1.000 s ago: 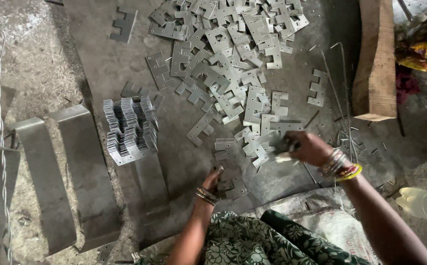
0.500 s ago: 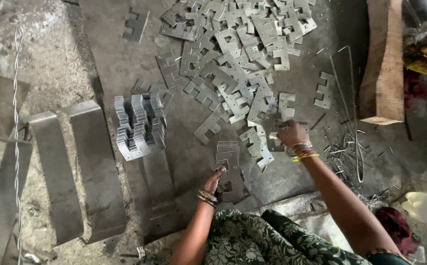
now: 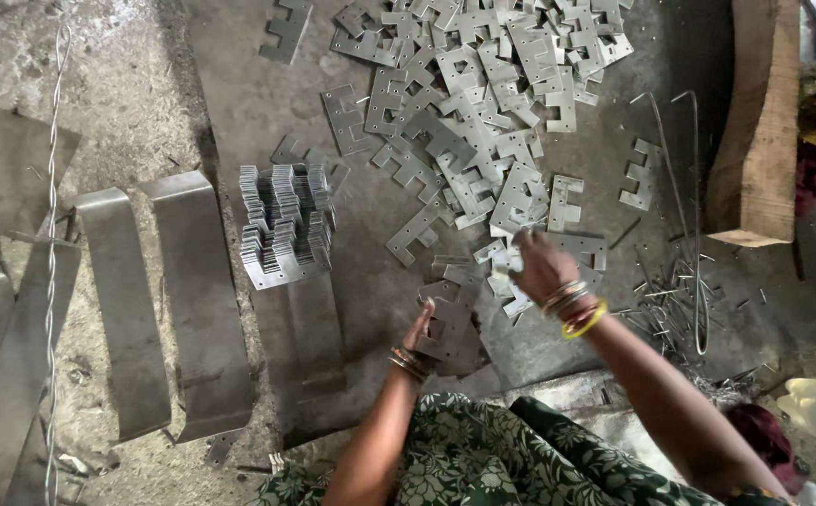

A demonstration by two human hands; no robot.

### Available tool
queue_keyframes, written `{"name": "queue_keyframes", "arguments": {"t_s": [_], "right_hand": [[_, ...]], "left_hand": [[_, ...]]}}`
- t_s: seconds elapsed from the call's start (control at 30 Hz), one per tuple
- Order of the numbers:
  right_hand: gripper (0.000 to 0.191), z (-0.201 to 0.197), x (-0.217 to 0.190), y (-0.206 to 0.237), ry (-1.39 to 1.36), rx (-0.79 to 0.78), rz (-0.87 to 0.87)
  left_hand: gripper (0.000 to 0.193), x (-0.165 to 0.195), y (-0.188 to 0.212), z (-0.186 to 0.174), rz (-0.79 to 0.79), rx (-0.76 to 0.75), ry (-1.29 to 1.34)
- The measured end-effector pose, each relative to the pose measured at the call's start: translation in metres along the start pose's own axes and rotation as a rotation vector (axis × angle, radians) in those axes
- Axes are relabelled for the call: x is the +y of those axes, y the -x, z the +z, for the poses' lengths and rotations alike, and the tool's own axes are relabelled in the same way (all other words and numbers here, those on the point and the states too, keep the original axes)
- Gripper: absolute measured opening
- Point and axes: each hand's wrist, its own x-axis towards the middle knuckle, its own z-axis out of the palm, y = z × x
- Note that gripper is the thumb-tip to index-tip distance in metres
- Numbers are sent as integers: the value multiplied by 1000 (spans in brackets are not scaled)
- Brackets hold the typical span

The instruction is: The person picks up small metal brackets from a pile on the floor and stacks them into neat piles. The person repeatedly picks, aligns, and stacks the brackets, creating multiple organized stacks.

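Many flat E-shaped metal plates (image 3: 483, 103) lie scattered on the floor in front of me. My right hand (image 3: 539, 265), with bangles at the wrist, reaches into the near edge of this heap and its fingers touch one plate (image 3: 506, 255). My left hand (image 3: 419, 328) holds a small stack of the same plates (image 3: 450, 328) flat near my lap. To the left a neat pile of stacked plates (image 3: 281, 225) stands on a metal strip.
Bent metal strips (image 3: 160, 300) lie on the left with a thin wire (image 3: 50, 234) beside them. A wooden block (image 3: 755, 122) stands at the right, with loose wires and nails (image 3: 680, 300) below it. A lone plate (image 3: 639, 173) lies apart.
My right hand has moved left and forward, from the loose plates at the right into the edge of the heap. The left hand has stayed on its stack.
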Motion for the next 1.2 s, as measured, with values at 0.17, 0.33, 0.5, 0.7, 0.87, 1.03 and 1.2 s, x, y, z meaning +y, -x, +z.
{"name": "queue_keyframes", "arguments": {"t_s": [0.17, 0.33, 0.5, 0.7, 0.87, 1.03, 1.2], "right_hand": [[93, 32, -3, 14, -166, 68, 152], [49, 43, 17, 21, -510, -23, 162], [49, 30, 45, 17, -725, -123, -177], [66, -1, 69, 5, 271, 237, -15], [50, -17, 78, 8, 161, 45, 86], [17, -12, 77, 23, 118, 242, -168], [39, 7, 74, 36, 129, 556, -543]], "left_hand": [[61, 5, 18, 9, 112, 143, -233], [57, 6, 12, 4, 258, 69, -367], [61, -1, 5, -12, 198, 15, -185], [66, -3, 17, -21, 77, -7, -4], [61, 2, 14, -20, 31, 3, -14], [65, 1, 13, -15, 30, -34, -56], [74, -4, 12, -12, 9, 37, -27]]}}
